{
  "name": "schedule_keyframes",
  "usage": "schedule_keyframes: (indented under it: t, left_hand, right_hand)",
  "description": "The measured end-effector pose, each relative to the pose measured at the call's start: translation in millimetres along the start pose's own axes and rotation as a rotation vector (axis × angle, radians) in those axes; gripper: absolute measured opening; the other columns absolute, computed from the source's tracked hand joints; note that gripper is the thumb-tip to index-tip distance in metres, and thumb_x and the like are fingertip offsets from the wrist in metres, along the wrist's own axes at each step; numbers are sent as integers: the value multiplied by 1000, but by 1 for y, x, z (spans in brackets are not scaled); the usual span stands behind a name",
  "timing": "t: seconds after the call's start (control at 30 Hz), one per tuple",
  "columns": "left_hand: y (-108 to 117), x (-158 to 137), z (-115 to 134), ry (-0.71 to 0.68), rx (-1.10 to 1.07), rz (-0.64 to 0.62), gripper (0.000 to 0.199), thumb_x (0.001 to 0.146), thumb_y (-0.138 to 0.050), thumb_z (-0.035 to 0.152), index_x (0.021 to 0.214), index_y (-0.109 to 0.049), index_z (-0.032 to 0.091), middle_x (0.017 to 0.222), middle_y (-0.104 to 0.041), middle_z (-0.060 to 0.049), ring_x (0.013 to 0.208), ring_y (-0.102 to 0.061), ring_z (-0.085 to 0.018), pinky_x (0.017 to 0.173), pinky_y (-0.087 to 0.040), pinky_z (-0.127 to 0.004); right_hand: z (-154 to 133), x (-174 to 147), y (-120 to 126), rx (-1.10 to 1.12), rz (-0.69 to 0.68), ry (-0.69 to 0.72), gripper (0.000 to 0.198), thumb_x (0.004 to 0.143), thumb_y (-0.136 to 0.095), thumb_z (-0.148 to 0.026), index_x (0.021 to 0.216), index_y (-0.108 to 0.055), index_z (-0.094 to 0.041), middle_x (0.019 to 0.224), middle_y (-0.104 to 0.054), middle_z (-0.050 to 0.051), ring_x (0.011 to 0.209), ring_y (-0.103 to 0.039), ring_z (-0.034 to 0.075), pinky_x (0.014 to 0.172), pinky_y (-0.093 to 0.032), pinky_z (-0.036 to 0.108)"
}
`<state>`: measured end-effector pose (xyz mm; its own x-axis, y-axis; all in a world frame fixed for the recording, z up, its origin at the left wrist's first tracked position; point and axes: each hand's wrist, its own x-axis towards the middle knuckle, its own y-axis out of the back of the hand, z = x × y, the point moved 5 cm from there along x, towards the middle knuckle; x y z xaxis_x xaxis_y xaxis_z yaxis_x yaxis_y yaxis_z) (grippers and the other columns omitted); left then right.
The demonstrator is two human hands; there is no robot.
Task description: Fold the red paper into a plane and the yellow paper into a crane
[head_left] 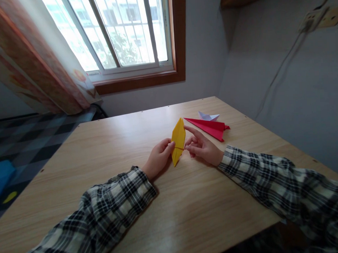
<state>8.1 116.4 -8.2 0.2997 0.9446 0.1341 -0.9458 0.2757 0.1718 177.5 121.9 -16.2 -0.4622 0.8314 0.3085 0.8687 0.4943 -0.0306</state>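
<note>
A folded piece of yellow paper point(178, 135) is held up above the table, long and narrow with pointed ends and a crease line across its lower part. My left hand point(159, 156) grips its left edge, thumb on the near face and the other fingers behind it, partly hidden. On the other side, my right hand point(202, 145) has its index finger stretched to the paper's upper right edge. The right thumb and curled fingers pinch at the lower right edge. Behind my right hand lies a red paper plane point(209, 127) with a folded white paper boat point(208, 116) just beyond it.
The light wooden table point(125, 143) stretches to the wall under a window point(120, 31). A patterned curtain point(42, 53) hangs at the left, above a checked cloth surface point(24, 144) bearing a blue item point(1, 178). A cable point(281, 65) runs down the right wall from a socket point(310, 21).
</note>
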Motion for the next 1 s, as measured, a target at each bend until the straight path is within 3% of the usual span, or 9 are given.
schedule_keyframes:
  t: [0.3,0.43,0.7,1.0]
  left_hand:
    - [0,0,2,-3,19,9,32,90,-61,45,92,-64,14,85,-65,-4,77,-57,-16,71,-45,-30]
    - [-4,-1,4,15,-81,-24,32,86,-66,44,97,-62,14,88,-66,-4,78,-59,-15,72,-46,-28]
    - [-9,-3,2,73,-130,-135,38,85,-72,44,105,-56,16,66,-63,2,55,-52,-9,50,-31,-20]
    - [-9,-4,0,109,-310,-122,37,85,-74,36,110,-57,15,77,-71,-3,64,-63,-12,57,-42,-21]
  right_hand:
    - [2,2,1,-9,4,4,57,87,-71,-33,136,-42,-26,86,-61,-4,57,-57,8,52,-48,22]
    - [6,4,1,7,13,-3,50,87,-72,-36,128,-45,-26,83,-59,-5,55,-56,7,50,-47,21]
    - [6,3,3,-73,41,-11,44,86,-72,-39,122,-52,-23,76,-53,-7,52,-44,6,45,-35,20]
    - [6,4,6,-132,75,31,47,85,-72,-41,124,-58,-21,76,-53,-5,57,-44,8,49,-36,22]
